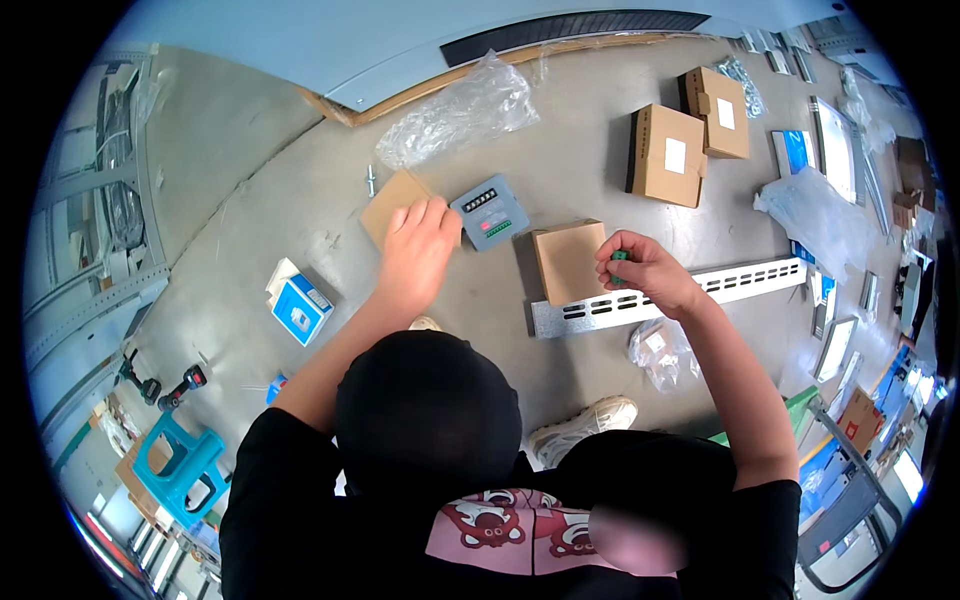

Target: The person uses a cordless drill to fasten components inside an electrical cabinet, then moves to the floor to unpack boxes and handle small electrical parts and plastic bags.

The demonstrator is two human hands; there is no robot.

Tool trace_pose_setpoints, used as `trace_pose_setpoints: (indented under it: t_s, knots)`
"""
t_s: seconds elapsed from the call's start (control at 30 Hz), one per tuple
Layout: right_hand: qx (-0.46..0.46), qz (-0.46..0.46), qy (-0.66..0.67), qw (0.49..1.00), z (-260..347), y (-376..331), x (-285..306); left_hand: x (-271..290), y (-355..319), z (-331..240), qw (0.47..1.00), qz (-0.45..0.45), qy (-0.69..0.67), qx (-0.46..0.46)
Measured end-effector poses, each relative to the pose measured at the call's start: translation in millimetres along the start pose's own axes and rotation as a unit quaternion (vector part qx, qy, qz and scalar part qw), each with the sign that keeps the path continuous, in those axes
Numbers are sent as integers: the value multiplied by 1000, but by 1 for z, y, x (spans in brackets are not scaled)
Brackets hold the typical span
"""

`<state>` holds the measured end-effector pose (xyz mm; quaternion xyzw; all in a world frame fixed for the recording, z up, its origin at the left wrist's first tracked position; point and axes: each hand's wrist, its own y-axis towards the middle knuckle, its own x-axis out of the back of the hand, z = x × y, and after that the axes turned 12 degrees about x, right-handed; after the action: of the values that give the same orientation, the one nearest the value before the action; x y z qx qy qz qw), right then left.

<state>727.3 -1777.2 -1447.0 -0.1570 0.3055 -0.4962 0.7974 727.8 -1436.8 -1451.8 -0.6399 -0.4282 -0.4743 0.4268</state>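
My right hand [648,272] pinches a small green terminal block [619,266] above the edge of a closed cardboard box [570,262]. My left hand [418,248] is over a flat piece of brown cardboard [388,205], its fingers curled in. Whatever those fingers may hold is hidden. Just right of that hand, a grey electrical module [490,213] lies on the floor, with a black terminal strip and a green connector row on its face. The cardboard box stands between the module and my right hand.
A slotted metal rail [690,295] lies behind the box. Crumpled clear plastic [465,112], a bolt [371,181] and a blue-white carton [299,304] are on the floor. Two brown boxes [668,155] stand far right. Power drills [180,388] and a teal stool [178,468] are left.
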Motion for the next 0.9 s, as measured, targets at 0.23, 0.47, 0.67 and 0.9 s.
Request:
trace_pose_setpoints:
  t_s: [0.23, 0.47, 0.67, 0.9]
  knots:
    - [-52, -30, -73, 996, -20, -6, 7, -50, 47, -32, 993, 42, -100, 43]
    - [-63, -34, -87, 994, -24, -12, 13, -61, 76, -1, 809, 285, -431, 280]
    - [-50, -33, -89, 994, -24, -10, 4, -40, 84, -3, 491, 394, -671, 391]
    - [-47, -61, -141, 987, -31, -9, 12, -43, 67, 1, 519, 326, -677, 406]
